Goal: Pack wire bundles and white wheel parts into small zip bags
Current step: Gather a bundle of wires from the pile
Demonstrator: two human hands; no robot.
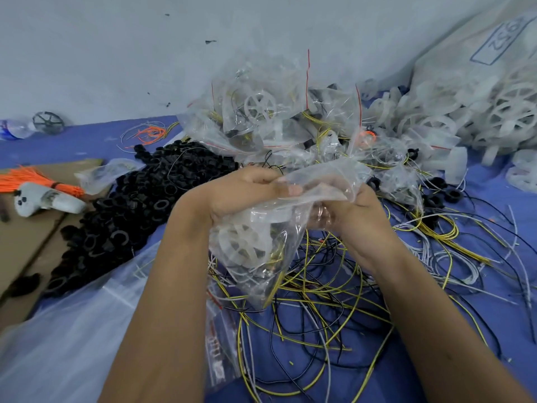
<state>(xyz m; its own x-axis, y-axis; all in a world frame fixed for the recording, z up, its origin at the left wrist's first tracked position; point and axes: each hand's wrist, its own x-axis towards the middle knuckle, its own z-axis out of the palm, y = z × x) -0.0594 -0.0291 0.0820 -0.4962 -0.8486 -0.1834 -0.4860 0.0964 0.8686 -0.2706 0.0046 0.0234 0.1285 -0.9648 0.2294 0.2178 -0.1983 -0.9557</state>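
**Bag held at its mouth, wheel and wires inside, seal pending**

Far left on the bench [96, 135]: an orange wire bundle [37, 180] on cardboard, then a heap of black rings [139, 193].

Your left hand [247, 193] gripped the upper left edge of the small zip bag [270, 228], fingers curled over the plastic and the thumb pressed against the bag's top edge. The bag hung between both hands, above the loose yellow and black wires [319, 309]. Its long axis ran from the mouth at your hands down and toward you; a white wheel part [241, 242] sat low on the left side, with yellow wire beside it.

Your right hand [357, 216] held the bag's right side, fingers curled into the film; fingertip detail was blurred through the plastic.

Judgement: the contents looked loaded and the mouth lay directly between the two hands, so closing the strip was the likely next step. Neither hand was nearer; both were on it.

Behind: a pile of filled bags [276, 120]. Far right: a sack of white wheels [479, 112].
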